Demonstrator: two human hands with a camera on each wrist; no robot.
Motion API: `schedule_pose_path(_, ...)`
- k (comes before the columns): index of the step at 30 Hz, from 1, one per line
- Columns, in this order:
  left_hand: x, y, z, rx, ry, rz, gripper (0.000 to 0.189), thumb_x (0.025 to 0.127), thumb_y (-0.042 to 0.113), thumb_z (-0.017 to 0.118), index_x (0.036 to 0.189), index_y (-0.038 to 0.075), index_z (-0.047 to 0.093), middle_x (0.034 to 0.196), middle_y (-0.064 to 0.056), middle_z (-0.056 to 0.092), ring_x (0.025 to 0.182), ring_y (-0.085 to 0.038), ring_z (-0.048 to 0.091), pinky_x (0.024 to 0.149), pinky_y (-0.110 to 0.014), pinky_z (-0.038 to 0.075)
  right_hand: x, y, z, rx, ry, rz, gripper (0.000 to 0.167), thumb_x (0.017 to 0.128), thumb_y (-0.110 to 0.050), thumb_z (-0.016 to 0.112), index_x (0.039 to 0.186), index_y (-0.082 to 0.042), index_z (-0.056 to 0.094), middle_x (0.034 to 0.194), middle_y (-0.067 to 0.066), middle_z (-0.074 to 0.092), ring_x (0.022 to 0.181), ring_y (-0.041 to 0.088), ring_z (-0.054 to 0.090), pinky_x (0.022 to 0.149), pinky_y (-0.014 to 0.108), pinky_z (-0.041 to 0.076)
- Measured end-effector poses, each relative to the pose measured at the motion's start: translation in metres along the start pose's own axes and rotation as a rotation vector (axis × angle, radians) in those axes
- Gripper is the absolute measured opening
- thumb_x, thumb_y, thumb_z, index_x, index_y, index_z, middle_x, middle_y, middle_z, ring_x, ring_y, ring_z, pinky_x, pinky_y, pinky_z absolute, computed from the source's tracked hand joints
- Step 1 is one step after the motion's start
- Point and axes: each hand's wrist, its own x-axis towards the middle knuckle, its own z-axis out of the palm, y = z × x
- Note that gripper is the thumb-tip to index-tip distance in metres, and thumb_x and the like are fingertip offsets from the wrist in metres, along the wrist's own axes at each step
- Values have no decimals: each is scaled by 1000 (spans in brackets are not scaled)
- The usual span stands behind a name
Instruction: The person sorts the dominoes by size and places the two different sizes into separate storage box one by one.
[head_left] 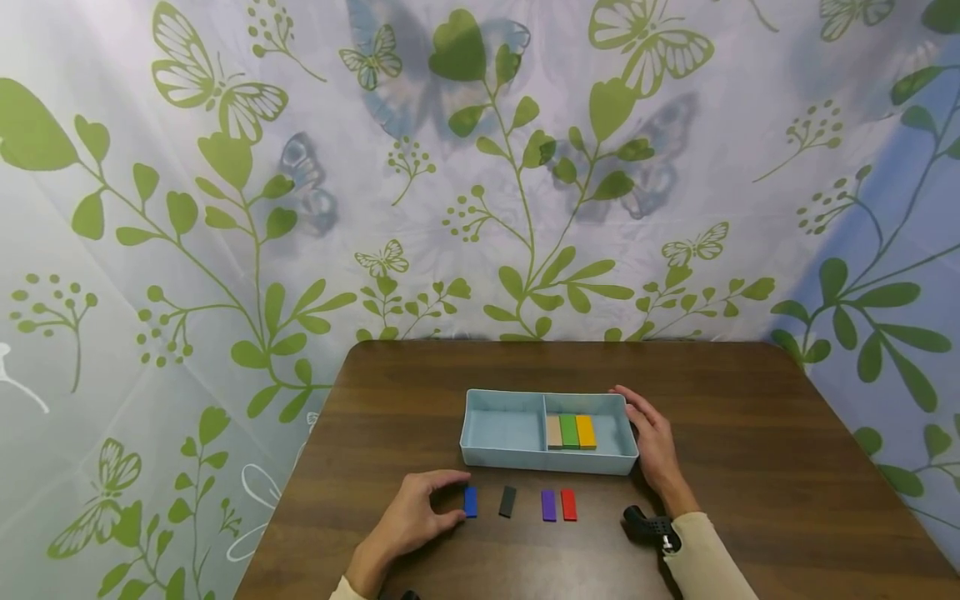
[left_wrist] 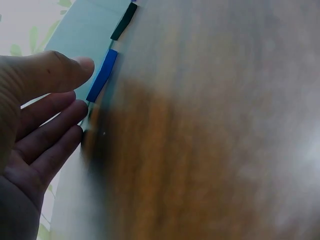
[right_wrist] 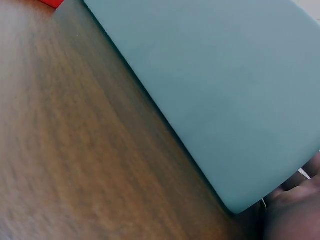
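Left hand [head_left: 412,512] spread at blue block [head_left: 471,502], thumb and fingers parted, nothing gripped; contact cannot be told. Block laid on table [head_left: 562,562], before left end of tray [head_left: 525,458]. Tray touched at right end by right hand [head_left: 657,450], fingers extended. Step judged: grasp prepared, not yet made; thumb-and-finger pinch seemingly called for next.

right hand [right_wrist: 297,212] mostly outside right-wrist view

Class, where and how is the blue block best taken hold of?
Probably by its two short ends, coming from its left, where the left hand is: the blue block lies flat, its long axis pointing toward the tray, so a pinch could span it, clear of the black block.
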Motion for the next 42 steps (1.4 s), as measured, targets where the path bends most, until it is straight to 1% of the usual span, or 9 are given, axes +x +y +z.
schedule_pose_path(4,0,0,0,5,0,17,52,84,9,95,133,9,77,132,2,79,124,-20,75,108,-39,60,0,0,0,-2,3,-3,52,120,-37,41,164,-10,50,166,22,52,148,19,50,106,4,40)
schedule_pose_path(9,1,0,2,35,8,52,52,82,7,95,131,8,78,130,0,80,122,-20,76,106,-39,61,1,1,0,-16,0,-10,50,120,-33,42,165,-11,50,166,20,52,152,26,46,107,3,38)
schedule_pose_path(13,2,0,5,41,2,64,50,82,5,95,130,8,78,129,-1,80,121,-20,76,104,-38,62,0,0,0,-24,-1,-9,48,120,-29,44,164,-11,51,166,19,53,155,30,44,107,3,37)
schedule_pose_path(20,5,1,6,41,1,73,49,82,3,95,128,7,79,127,0,81,119,-18,76,103,-37,62,-2,1,-1,-20,-3,-12,48,120,-29,45,164,-11,52,165,19,53,156,29,42,108,2,36)
schedule_pose_path(24,5,1,6,53,-6,87,49,82,4,95,129,8,79,127,0,81,118,-18,76,102,-37,63,-2,1,-1,-24,-8,-25,48,120,-29,45,164,-10,51,166,21,53,156,31,41,108,2,35)
schedule_pose_path(31,5,3,5,62,-21,81,49,83,3,94,129,8,78,127,0,80,119,-18,76,103,-38,63,-1,-3,-1,-27,-7,-14,48,119,-30,46,164,-11,51,166,19,53,157,31,40,107,1,35)
schedule_pose_path(37,5,3,4,58,-13,89,47,83,2,94,127,8,79,126,-1,81,117,-18,77,101,-37,63,0,-3,-1,-40,1,-23,48,119,-30,47,163,-12,52,165,19,54,154,27,44,107,1,36)
schedule_pose_path(41,5,3,4,41,-21,66,45,85,2,93,127,9,80,125,0,81,117,-17,77,101,-35,63,-1,-1,-2,-35,-4,-25,48,119,-29,46,163,-11,52,165,19,54,152,24,45,107,2,36)
schedule_pose_path(42,5,3,4,41,-21,70,44,85,2,92,127,9,80,125,0,82,117,-17,77,101,-36,63,-2,-1,-2,-33,-6,-24,48,120,-29,46,164,-11,52,165,19,53,152,25,44,107,2,36)
